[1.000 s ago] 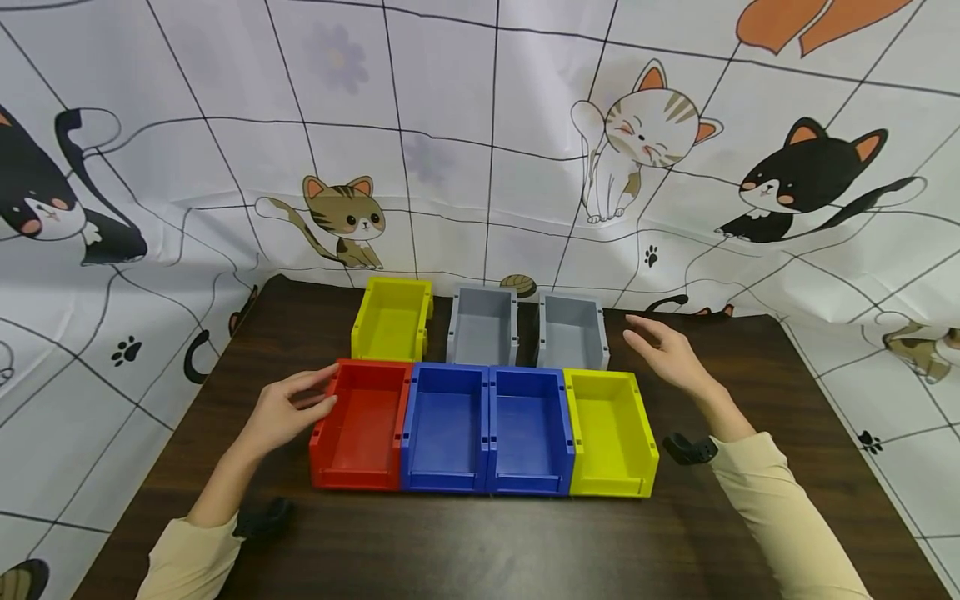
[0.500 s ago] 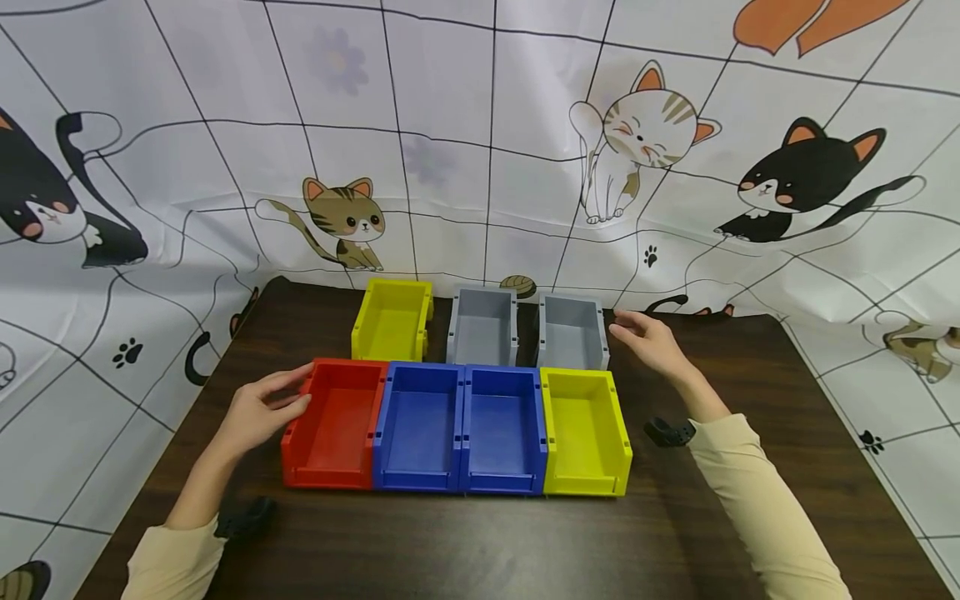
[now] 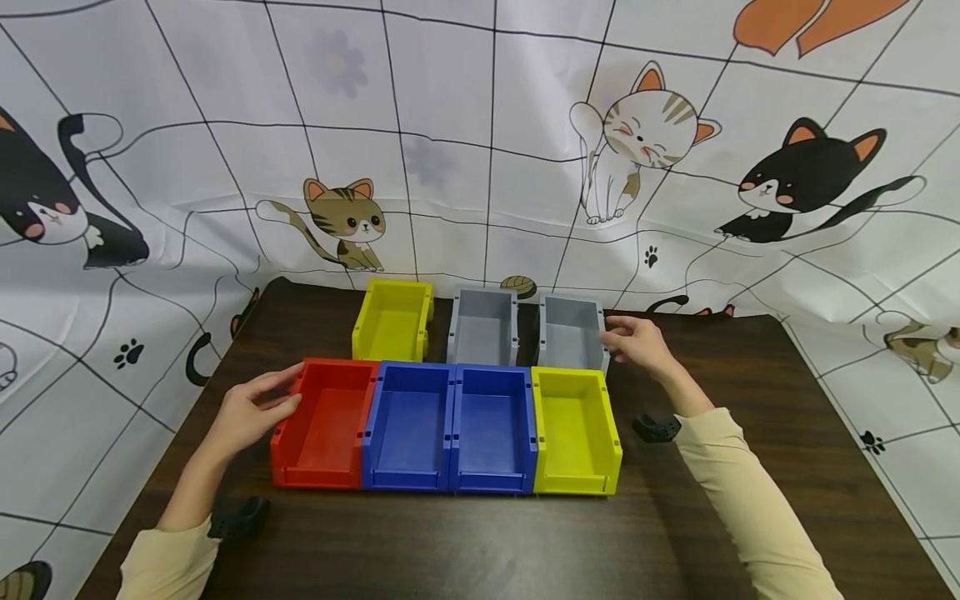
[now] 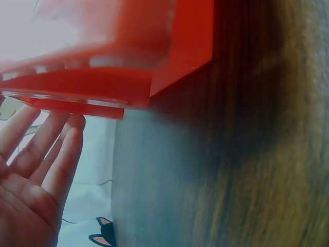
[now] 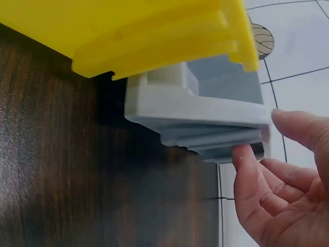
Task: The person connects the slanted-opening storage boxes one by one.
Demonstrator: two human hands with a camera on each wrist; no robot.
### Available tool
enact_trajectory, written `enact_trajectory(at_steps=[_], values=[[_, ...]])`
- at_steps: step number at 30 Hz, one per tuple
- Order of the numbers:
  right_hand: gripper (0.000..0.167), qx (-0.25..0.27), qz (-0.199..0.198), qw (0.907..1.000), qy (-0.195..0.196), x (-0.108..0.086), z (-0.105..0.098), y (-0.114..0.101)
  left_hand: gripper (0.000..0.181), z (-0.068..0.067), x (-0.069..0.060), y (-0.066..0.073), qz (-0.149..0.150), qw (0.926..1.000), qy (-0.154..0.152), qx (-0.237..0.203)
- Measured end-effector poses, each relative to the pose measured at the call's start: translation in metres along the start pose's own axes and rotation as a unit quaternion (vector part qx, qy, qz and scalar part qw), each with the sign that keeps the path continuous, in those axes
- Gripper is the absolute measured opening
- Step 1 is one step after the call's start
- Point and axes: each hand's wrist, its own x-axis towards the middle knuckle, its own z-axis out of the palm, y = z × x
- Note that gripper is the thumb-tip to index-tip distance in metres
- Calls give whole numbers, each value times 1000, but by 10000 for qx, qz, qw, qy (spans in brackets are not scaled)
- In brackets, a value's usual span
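Rests the left hand point(image 3: 251, 412) against the left wall of the red bin point(image 3: 330, 425), with fingers extended and loose, clasping nothing. Touches the right wall of the right grey bin point(image 3: 572, 332) with the right hand point(image 3: 641, 343), with fingers slightly bent, unclenched; cannot tell how firmly the thumb meets the rim. In the near row, right of the red bin and side by side: left blue bin point(image 3: 414, 421), right blue bin point(image 3: 493, 421), near yellow bin point(image 3: 573, 425). In the far row, left of the right grey bin, with gaps between: far yellow bin point(image 3: 392, 321), left grey bin point(image 3: 483, 327). All on the table point(image 3: 450, 546).
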Motion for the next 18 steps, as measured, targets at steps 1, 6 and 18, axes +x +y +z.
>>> enact_trajectory(at_steps=[1,6,18], values=[[54,-22,18,10000,3,0,1,0,45,0,0,0,4,10000,7,-7],[49,-208,127,9994,225,3,7,-2,45,0,0,0,-31,10000,-2,-19],[39,-983,338,9849,1382,1,-1,4,46,1,-1,5,-150,9998,-66,61]])
